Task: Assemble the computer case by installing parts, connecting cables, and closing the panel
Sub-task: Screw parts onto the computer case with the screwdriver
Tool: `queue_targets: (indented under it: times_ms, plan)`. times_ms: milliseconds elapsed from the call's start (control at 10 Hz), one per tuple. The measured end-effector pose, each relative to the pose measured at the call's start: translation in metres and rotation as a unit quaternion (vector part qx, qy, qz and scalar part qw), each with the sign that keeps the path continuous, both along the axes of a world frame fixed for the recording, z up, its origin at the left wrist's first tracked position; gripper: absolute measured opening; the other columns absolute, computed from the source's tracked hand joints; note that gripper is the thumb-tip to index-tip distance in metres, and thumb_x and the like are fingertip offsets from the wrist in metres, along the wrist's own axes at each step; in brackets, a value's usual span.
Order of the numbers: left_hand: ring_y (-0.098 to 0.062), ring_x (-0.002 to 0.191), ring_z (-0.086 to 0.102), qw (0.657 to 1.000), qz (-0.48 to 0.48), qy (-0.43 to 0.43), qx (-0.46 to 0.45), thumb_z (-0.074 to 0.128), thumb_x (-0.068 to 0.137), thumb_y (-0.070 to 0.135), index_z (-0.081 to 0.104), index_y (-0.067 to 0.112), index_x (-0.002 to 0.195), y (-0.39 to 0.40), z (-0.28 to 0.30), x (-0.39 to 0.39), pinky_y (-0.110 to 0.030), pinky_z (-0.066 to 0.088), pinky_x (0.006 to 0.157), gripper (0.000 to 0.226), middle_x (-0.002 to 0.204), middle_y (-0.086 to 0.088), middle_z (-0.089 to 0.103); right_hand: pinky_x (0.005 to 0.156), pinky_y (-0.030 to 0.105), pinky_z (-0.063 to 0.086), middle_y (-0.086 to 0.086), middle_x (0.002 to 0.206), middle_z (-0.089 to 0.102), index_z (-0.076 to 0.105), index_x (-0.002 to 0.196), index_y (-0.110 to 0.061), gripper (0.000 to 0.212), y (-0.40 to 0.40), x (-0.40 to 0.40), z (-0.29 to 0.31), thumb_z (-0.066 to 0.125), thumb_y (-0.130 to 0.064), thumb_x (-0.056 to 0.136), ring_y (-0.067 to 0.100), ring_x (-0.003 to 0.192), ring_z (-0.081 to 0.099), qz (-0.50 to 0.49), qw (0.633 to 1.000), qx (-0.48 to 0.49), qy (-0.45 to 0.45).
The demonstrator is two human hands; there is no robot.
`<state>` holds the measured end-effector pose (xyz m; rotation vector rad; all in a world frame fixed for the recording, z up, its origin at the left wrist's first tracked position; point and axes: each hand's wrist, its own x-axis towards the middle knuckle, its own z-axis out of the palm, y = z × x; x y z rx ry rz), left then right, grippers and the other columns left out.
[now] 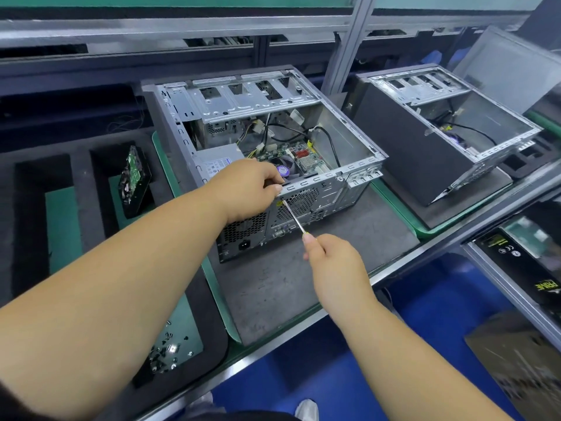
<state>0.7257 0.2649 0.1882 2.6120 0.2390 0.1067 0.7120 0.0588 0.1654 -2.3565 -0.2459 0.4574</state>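
- A black box (529,259) at four o'clock bears yellow lettering, upside down, seemingly "PRIME".
- The label (216,166) on the power supply is too small to read.

1. A second open computer case (431,141) is seen to the right, resting tilted on its own grey mat (473,205).
2. A black foam tray (97,183) with cut-out slots is laid on the counter (273,350) at the left.
3. A hard drive (133,177) is stood on edge in one slot.
4. Loose screws (167,350) are gathered in a near recess.
5. Boxes (522,247) with yellow print are stacked at the right, above a blue floor (425,299).
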Motion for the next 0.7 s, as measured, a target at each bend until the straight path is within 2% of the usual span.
queue_targets:
  times_ms: [100,200,300,400,500,600,700]
  plan:
    - [-0.014,0.099,0.05,1.0,-0.002,0.001,0.0,0.053,0.097,0.033,0.066,0.028,0.114,0.001,-0.001,0.001,-0.03,0.042,0.087,0.022,0.109,0.001,0.064,0.034,0.021,0.019,-0.005,0.049,0.032,0.056,0.068,-0.012,0.049,-0.005,0.019,0.01,0.048,-0.046,0.102,0.009,0.031,0.021,-0.119,0.842,0.274,0.449]
    - [-0.015,0.096,0.05,1.0,-0.002,0.005,0.002,0.053,0.097,0.033,0.065,0.029,0.114,0.0,-0.002,0.001,-0.028,0.04,0.082,0.021,0.107,0.0,0.062,0.029,0.018,0.018,-0.006,0.051,0.031,0.059,0.074,-0.009,0.04,-0.014,0.03,0.017,0.054,-0.046,0.09,0.005,0.029,0.023,-0.107,0.735,0.337,0.579]
    - [-0.018,0.1,0.054,1.0,-0.001,0.01,0.007,0.053,0.097,0.034,0.066,0.029,0.114,0.0,-0.001,0.001,-0.028,0.042,0.083,0.022,0.108,0.001,0.062,0.031,0.017,0.02,-0.002,0.058,0.038,0.059,0.073,-0.009,0.043,-0.01,0.024,0.017,0.063,-0.048,0.089,0.005,0.033,0.026,-0.107,0.792,0.309,0.516]
    - [-0.016,0.099,0.053,1.0,0.001,0.011,0.002,0.053,0.097,0.033,0.066,0.028,0.115,-0.002,0.001,0.0,-0.03,0.044,0.086,0.023,0.109,0.002,0.063,0.039,0.021,0.031,0.001,0.063,0.049,0.051,0.07,-0.015,0.035,-0.01,0.012,0.012,0.068,-0.036,0.091,0.012,0.042,0.039,-0.085,0.945,0.195,0.249]
    - [-0.017,0.1,0.054,1.0,0.004,0.011,0.0,0.053,0.097,0.033,0.066,0.028,0.115,-0.002,0.002,-0.001,-0.031,0.045,0.086,0.023,0.11,0.002,0.064,0.052,0.031,0.035,-0.003,0.067,0.054,0.047,0.073,-0.019,0.042,-0.014,0.0,0.008,0.051,-0.052,0.097,0.021,0.06,0.048,0.009,0.987,-0.11,-0.117]
    - [-0.017,0.1,0.055,1.0,0.002,0.01,0.002,0.052,0.097,0.032,0.066,0.028,0.115,-0.003,0.003,-0.001,-0.032,0.046,0.087,0.023,0.109,0.002,0.064,0.055,0.033,0.032,-0.004,0.078,0.053,0.043,0.083,-0.021,0.037,-0.009,-0.004,0.005,0.036,-0.052,0.103,0.023,0.067,0.046,0.06,0.942,-0.233,-0.233]
    - [-0.018,0.101,0.055,1.0,-0.002,0.012,0.003,0.052,0.097,0.032,0.066,0.027,0.115,-0.002,0.003,-0.001,-0.033,0.046,0.088,0.023,0.11,0.001,0.065,0.047,0.03,0.033,-0.004,0.057,0.047,0.054,0.073,-0.015,0.046,-0.003,0.006,0.006,0.043,-0.048,0.103,0.02,0.05,0.043,-0.021,0.998,0.025,0.054]
